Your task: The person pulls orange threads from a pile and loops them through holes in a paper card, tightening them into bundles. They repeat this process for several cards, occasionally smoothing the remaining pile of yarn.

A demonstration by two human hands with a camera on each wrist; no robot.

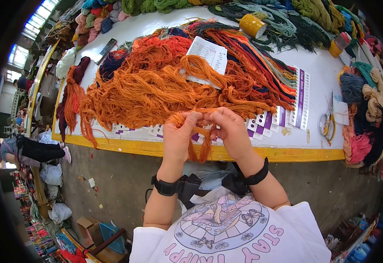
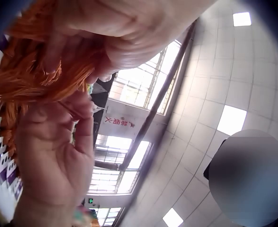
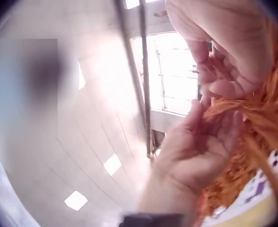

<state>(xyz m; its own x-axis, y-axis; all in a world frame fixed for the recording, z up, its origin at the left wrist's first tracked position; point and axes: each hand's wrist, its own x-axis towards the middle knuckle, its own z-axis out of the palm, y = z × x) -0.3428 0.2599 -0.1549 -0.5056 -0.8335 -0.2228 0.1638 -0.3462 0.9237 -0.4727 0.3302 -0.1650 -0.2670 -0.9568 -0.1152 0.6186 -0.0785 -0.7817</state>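
Note:
Both hands meet at the front of a large heap of orange yarn [image 1: 152, 94] on the table. My left hand [image 1: 178, 138] grips a bundle of orange strands [image 1: 202, 148], thumb on top, and a loop hangs below the fingers. Close beside it, my right hand [image 1: 231, 131] pinches strands of the same yarn between thumb and curled fingers. In the left wrist view the orange yarn [image 2: 39, 87] passes through the left hand [image 2: 115, 33], with the right hand [image 2: 56, 156] right under it. The right wrist view shows the right hand's [image 3: 229, 52] fingertips at the left hand's [image 3: 195, 151] thumb.
Punched cards with purple bands [image 1: 299, 98] lie under the yarn ends. A printed sheet [image 1: 209, 59] rests on the heap. Scissors [image 1: 328, 122] lie at the right, near multicoloured skeins [image 1: 366, 105]. A yellow roll [image 1: 252, 26] sits behind. The table's yellow edge [image 1: 288, 154] runs along the front.

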